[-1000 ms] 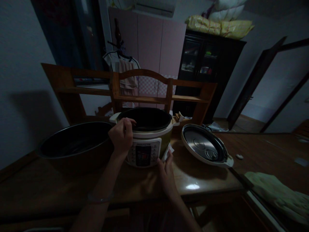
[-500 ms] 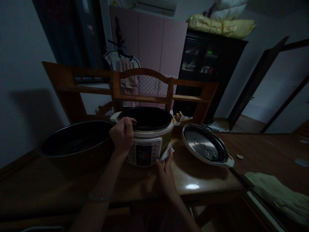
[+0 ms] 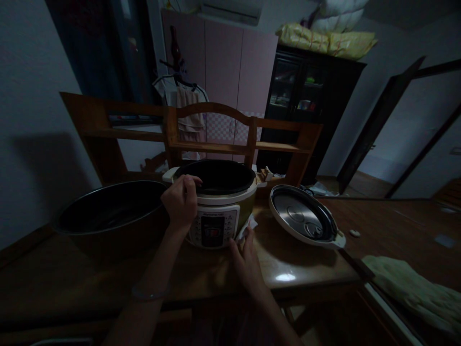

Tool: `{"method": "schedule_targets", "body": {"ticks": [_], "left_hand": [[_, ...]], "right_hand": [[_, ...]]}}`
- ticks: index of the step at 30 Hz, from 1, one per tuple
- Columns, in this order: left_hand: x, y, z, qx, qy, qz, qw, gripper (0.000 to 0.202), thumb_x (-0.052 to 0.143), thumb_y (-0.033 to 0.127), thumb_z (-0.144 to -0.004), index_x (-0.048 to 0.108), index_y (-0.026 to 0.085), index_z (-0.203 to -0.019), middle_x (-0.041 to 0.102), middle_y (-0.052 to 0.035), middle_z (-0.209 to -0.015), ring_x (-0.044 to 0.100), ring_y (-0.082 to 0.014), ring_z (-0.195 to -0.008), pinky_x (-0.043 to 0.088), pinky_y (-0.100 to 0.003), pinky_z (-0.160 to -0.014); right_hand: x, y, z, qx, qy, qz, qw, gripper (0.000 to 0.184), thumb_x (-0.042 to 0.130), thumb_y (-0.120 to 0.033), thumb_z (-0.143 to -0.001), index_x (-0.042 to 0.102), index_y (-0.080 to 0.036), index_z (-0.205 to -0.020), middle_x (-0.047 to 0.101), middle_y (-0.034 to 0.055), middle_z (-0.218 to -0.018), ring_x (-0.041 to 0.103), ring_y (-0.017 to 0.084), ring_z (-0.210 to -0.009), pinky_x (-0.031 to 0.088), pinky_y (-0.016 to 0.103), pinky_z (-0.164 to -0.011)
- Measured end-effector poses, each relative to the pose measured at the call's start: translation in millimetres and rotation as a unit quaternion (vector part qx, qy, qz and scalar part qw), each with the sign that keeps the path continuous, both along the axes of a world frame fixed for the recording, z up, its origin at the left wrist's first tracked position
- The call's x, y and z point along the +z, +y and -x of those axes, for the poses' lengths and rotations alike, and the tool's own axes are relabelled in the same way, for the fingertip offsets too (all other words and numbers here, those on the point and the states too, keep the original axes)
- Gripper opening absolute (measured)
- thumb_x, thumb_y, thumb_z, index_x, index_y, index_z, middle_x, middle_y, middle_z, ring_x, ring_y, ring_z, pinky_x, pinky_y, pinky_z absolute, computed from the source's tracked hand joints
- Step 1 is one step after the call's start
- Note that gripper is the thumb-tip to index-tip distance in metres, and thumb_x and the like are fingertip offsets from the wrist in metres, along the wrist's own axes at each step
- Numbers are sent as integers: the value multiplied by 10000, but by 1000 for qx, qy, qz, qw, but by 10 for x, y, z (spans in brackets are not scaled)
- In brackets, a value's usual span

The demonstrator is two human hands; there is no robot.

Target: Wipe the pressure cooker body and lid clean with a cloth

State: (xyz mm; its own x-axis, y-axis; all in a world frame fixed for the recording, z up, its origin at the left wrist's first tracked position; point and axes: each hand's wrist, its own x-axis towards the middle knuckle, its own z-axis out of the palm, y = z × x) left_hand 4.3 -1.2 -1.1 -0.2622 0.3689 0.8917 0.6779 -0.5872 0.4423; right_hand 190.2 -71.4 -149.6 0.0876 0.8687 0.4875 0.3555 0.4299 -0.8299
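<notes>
An electric pressure cooker with a white front panel stands upright on the wooden table, its lid off and its dark inside showing. My left hand is closed at the cooker's left front rim; whatever its fingers grip, if anything, is hidden. Low on the cooker's right side, my right hand presses a white tissue against the wall. To the left sits a large dark inner pot. The round lid lies to the right, its metal underside facing up.
Behind the cooker runs a wooden shelf rack along the table's back edge. A pale green cloth lies at the lower right. Farther back are a pink wardrobe and a black cabinet.
My right hand has moved slightly down and left with the tissue along the cooker's side. The left hand keeps its place at the rim. The whole view has shifted a little.
</notes>
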Motion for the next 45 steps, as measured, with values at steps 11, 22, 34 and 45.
{"method": "schedule_targets", "body": {"ticks": [11, 22, 34, 45], "left_hand": [[11, -8, -3, 0, 1, 1, 1000, 457, 335, 343, -1040, 699, 212, -797, 722, -45, -783, 671, -175, -754, 458, -299, -730], [7, -11, 0, 1, 2, 3, 1000, 458, 329, 331, -1042, 693, 209, -791, 720, -47, -781, 664, -175, -748, 448, -305, -732], [2, 10, 12, 0, 0, 7, 1000, 453, 335, 340, -1042, 694, 218, -795, 714, -38, -770, 663, -171, -738, 448, -301, -729], [9, -6, -2, -2, -13, 9, 1000, 463, 328, 367, -1039, 688, 224, -785, 721, -39, -772, 674, -174, -744, 471, -301, -736]], "right_hand": [[-70, -31, 27, -3, -40, 4, 999, 855, 564, -443, -977, 74, -189, -1630, 238, 136, -1668, 253, 285, -1533, 297, 499, -1227], [-10, 37, -3, 6, -28, 54, 998, 908, 553, -455, -970, -9, -188, -1631, 120, 91, -1698, 82, 244, -1568, 161, 486, -1268], [424, 254, -299, 116, 74, 66, 988, 1023, 683, -550, -876, 58, -257, -1631, 280, 73, -1661, 301, 249, -1517, 238, 460, -1238], [763, 303, -271, 91, -10, -71, 993, 857, 518, -531, -986, 16, -267, -1628, 56, 17, -1704, 47, 229, -1569, 117, 506, -1258]]}}
